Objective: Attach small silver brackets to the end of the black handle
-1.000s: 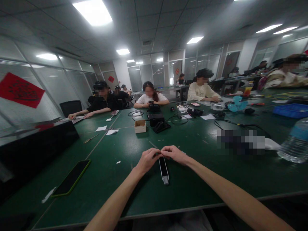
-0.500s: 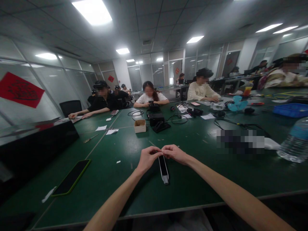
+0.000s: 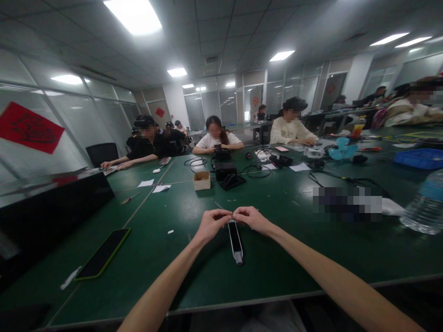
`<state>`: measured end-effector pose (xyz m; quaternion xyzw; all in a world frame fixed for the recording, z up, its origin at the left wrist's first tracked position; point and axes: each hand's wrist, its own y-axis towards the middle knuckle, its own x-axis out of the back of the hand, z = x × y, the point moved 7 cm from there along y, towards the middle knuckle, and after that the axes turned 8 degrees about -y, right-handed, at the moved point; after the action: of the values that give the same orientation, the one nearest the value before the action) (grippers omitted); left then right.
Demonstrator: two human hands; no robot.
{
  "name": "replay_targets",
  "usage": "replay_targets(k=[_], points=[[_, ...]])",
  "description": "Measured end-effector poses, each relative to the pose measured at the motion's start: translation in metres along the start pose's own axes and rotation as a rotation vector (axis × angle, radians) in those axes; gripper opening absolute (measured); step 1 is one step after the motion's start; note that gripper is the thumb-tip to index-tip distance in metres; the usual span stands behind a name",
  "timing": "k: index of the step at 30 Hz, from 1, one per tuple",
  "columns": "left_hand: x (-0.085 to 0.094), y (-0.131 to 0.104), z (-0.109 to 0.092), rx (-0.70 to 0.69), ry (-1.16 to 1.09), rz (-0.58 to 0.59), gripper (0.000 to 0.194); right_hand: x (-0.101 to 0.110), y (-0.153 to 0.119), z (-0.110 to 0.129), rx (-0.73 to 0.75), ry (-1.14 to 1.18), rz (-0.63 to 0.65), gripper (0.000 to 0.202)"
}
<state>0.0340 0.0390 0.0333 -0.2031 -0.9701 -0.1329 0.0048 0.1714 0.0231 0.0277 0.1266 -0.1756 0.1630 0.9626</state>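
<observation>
My left hand (image 3: 211, 225) and my right hand (image 3: 254, 219) meet fingertip to fingertip over the table. Both are closed in a pinch, thumbs against forefingers. Whatever sits between the fingertips is too small to make out. Just below them lies a slim, pen-shaped white device (image 3: 236, 240) with a long black face. Its narrow grey tip points toward me, and its far end reaches up to the fingertips. I cannot tell whether the fingers touch it.
Left on the green table (image 3: 145, 258) lies a phone in a green case (image 3: 104, 254). Ahead are a small open cardboard box (image 3: 201, 181) and a black device (image 3: 225, 171) with cables. A water bottle (image 3: 424, 203) and blue tray (image 3: 418, 159) stand right. Several people sit beyond.
My fingertips have shifted slightly, and the far end of the white device shows more clearly below them. The device itself stays in nearly the same place.
</observation>
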Motion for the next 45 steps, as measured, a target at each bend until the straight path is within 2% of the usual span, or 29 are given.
replay_targets(k=[9,15,24,30,40,45], points=[[-0.005,-0.001,-0.008,-0.004,0.012,0.053,0.024,-0.001,-0.003,0.001,-0.038,-0.015,0.045,0.028],[-0.006,-0.002,-0.011,-0.031,0.067,0.052,0.022,0.001,-0.001,-0.001,0.023,-0.036,-0.005,0.026],[-0.007,-0.002,-0.012,-0.092,0.128,0.058,0.019,0.001,-0.002,0.008,0.061,-0.058,-0.044,0.027],[-0.008,-0.004,-0.016,-0.109,0.165,0.053,0.019,0.001,-0.002,0.007,0.057,-0.042,-0.026,0.027],[-0.012,-0.006,-0.021,-0.124,0.118,0.024,0.016,-0.007,0.002,-0.010,-0.038,0.237,-0.009,0.033],[-0.012,-0.008,-0.023,-0.120,0.087,0.005,0.017,-0.013,0.002,-0.013,-0.084,0.400,0.013,0.029]])
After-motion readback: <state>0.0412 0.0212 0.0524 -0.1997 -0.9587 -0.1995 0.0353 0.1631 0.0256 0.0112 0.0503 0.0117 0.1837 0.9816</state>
